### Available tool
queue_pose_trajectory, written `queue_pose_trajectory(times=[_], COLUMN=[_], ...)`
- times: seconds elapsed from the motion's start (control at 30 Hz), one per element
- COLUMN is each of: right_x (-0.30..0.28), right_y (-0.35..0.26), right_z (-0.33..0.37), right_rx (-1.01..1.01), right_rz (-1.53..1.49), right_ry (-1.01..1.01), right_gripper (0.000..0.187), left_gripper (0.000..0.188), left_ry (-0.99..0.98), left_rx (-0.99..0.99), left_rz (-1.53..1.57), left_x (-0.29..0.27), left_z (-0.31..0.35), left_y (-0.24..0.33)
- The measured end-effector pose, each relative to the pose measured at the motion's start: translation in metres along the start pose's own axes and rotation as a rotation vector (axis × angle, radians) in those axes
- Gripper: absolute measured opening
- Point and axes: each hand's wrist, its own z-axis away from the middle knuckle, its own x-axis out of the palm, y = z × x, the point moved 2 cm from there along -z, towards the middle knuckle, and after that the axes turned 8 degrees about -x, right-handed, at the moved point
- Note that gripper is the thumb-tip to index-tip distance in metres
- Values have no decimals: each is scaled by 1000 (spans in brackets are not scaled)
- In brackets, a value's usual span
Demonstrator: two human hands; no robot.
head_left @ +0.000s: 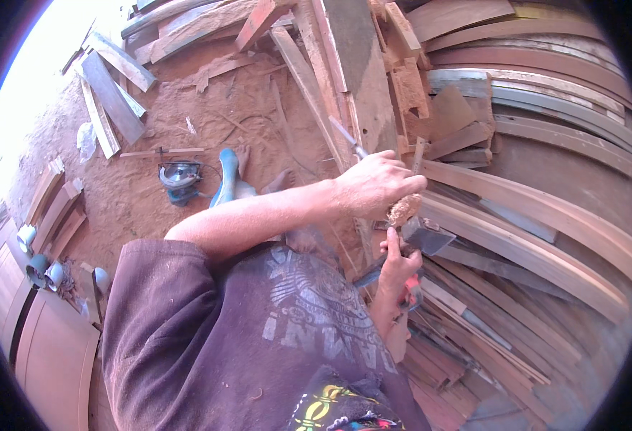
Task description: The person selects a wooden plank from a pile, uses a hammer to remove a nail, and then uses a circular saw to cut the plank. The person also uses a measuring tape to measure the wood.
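Note:
My left hand (377, 183) reaches across from the left, its fingers wrapped round a chisel. The thin metal blade of the chisel (346, 135) points up and left out of the fist. At the other end, a pale, frayed wooden butt (405, 208) sticks out toward my right hand. My right hand (400, 266) is closed round a tool with a broad, flat grey metal head (431, 238), which looks like a hatchet. Its index finger stretches up near the frayed butt. A red part (411, 291) shows beside the right wrist; most of the handle is hidden.
Long boards (524, 237) lie stacked along the right. A wide plank (366, 79) runs away ahead. On the reddish dirt floor at left sits a circular saw (179, 179), near my feet and a blue sandal (227, 167). Loose timber (111, 97) lies farther left.

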Motion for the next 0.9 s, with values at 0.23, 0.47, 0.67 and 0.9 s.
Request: queue_pose_trajectory(times=[0.23, 0.47, 0.67, 0.9], right_x=[2, 0, 6, -3], right_y=[-18, -24, -44, -98], right_z=[-3, -1, 1, -12], right_rx=[-1, -1, -36, -437], right_rz=[29, 4, -78, 142], right_ry=[-38, -43, -9, 94], right_gripper=[16, 20, 20, 21], left_gripper=[39, 33, 33, 42], left_ry=[-17, 3, 41, 91], left_rx=[157, 256, 249, 268], left_rz=[6, 120, 110, 128], left_x=[-11, -6, -12, -13], left_z=[-26, -34, -38, -39], left_y=[-26, -26, -37, -43])
